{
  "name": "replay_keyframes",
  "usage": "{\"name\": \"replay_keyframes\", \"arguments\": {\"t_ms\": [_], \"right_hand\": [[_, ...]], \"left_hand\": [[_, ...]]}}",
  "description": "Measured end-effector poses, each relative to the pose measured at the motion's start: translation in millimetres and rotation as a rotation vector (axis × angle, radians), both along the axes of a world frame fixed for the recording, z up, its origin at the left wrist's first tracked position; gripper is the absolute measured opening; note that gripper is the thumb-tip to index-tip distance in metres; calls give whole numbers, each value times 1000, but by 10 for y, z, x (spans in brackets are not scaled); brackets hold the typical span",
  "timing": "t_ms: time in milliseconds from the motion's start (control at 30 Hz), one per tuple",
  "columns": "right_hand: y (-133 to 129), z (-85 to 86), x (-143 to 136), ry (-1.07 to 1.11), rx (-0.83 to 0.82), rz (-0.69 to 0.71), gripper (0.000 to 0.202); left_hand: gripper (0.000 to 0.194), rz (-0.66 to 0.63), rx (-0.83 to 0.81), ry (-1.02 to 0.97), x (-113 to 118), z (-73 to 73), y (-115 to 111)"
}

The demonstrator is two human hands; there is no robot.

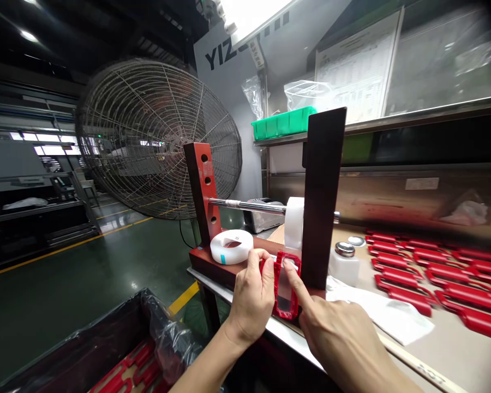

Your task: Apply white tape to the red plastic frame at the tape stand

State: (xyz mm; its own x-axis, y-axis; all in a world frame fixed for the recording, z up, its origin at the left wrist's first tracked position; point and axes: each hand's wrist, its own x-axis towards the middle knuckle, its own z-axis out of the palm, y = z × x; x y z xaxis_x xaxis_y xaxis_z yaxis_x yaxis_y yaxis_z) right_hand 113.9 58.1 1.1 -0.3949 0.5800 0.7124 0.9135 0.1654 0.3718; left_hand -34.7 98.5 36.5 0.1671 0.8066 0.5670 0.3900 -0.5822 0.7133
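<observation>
My left hand (253,289) is closed on the side of a red plastic frame (286,314), thumb and fingers pinching its left edge. The frame stands upright, with a pale translucent film across its opening. My right hand (331,322) touches the film near the top with its stretched index finger; the other fingers are partly hidden below. Just above the frame, a roll of white film (294,218) hangs on a metal rod (249,205) between two uprights of a stand (325,202). Another white roll (232,247) with a blue tab lies on the stand's base, left of my hands.
Rows of red plastic parts (450,273) cover the bench at right. Closer are a white bottle with a metal cap (345,265) and a white cloth (384,311). A lined bin (163,322) holds red parts at lower left. A large fan (159,136) stands behind; a green tray (284,124) sits on a shelf.
</observation>
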Motion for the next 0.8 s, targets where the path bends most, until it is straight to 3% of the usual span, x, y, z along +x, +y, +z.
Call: {"name": "replay_keyframes", "arguments": {"t_ms": [433,533,633,700,800], "right_hand": [[23,-9,25,21,-19,18,102],[-48,96,72,72,-18,72,88],[-199,115,284,171,21,128,56],[-302,-56,583,145,27,91,35],[-408,-614,1193,56,-113,-37,28]], "left_hand": [[18,10,-123,-20,34,22,-2],[22,28,-151,-12,11,57,5],[27,42,-171,14,-7,93,8],[30,46,-182,38,-18,106,10],[33,53,-192,65,-29,119,15]]}}
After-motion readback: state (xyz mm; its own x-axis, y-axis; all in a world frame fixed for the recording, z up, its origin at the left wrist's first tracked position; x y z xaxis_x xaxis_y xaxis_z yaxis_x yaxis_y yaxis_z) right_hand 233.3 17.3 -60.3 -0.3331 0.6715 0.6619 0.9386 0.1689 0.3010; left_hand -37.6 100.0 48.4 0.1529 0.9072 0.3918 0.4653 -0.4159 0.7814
